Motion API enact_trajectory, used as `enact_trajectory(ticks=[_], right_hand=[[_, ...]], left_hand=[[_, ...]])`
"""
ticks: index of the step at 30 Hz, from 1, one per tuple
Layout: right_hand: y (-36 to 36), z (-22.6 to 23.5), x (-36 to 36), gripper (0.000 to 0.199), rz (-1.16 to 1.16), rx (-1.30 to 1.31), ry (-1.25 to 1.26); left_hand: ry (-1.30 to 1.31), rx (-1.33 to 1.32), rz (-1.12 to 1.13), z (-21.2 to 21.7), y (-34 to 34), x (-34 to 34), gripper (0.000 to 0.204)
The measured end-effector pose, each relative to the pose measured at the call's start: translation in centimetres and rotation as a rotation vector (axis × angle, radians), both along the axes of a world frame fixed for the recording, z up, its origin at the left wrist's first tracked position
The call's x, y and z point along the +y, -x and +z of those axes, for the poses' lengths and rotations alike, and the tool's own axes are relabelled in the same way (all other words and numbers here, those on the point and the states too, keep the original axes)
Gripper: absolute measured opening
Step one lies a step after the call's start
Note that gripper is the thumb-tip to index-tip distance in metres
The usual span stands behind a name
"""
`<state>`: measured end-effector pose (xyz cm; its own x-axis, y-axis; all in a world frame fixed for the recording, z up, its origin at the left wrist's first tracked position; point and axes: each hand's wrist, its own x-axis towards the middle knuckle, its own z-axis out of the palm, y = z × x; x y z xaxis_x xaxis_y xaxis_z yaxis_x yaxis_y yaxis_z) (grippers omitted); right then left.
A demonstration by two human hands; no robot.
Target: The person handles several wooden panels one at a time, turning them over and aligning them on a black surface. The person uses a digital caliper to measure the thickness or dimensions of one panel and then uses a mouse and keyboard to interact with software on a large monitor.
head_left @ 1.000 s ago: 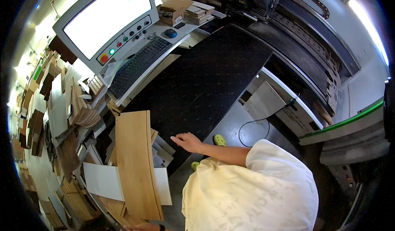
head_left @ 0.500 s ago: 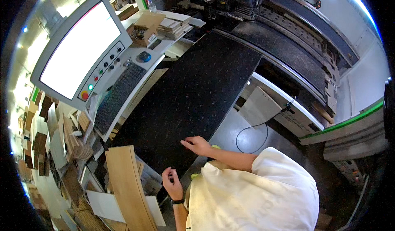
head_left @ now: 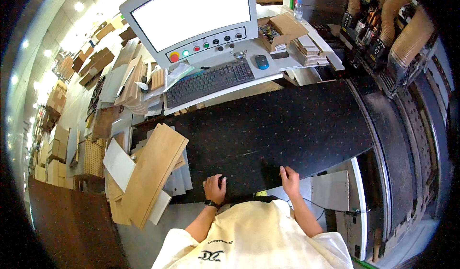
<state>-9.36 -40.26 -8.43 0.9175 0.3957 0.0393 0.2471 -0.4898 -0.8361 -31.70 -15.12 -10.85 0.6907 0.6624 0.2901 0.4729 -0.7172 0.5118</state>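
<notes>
Both of my hands are at the near edge of a long black speckled bed (head_left: pixel 268 130). My left hand (head_left: pixel 213 188), a dark watch on its wrist, is over that edge with fingers loosely bent and thumb apart. My right hand (head_left: pixel 290 181) is farther right along the same edge, its fingers slightly bent and apart. Neither hand holds anything that I can see. Beside my left hand lies a stack of boards, a long wood-coloured panel (head_left: pixel 155 173) on top and a white panel (head_left: pixel 120 164) partly under it.
Beyond the bed, a shelf carries a keyboard (head_left: pixel 211 83) and a blue-black mouse (head_left: pixel 261 62) below a lit control screen (head_left: pixel 191 12) with buttons. An open cardboard box (head_left: pixel 282 31) and stacked boards (head_left: pixel 309 51) are to their right. Machine heads with ribbed hoses (head_left: pixel 412 36) stand far right.
My view and body have turned left, so the control screen now faces me. My right hand has come to the bed's near edge, level with my left.
</notes>
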Motion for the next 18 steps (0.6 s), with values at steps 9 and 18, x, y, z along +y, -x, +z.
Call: enact_trajectory(ticks=[9, 18], right_hand=[[-2.9, -1.0, 1.0, 0.036, 0.003, -0.160, 0.019], [-5.3, -0.8, 2.0, 0.035, -0.035, -0.188, -0.023]], left_hand=[[-0.105, -0.055, 0.001, -2.4, -0.3, 0.0, 0.024], [-0.162, -0.044, 0.035, -6.9, 0.3, 2.1, 0.024]])
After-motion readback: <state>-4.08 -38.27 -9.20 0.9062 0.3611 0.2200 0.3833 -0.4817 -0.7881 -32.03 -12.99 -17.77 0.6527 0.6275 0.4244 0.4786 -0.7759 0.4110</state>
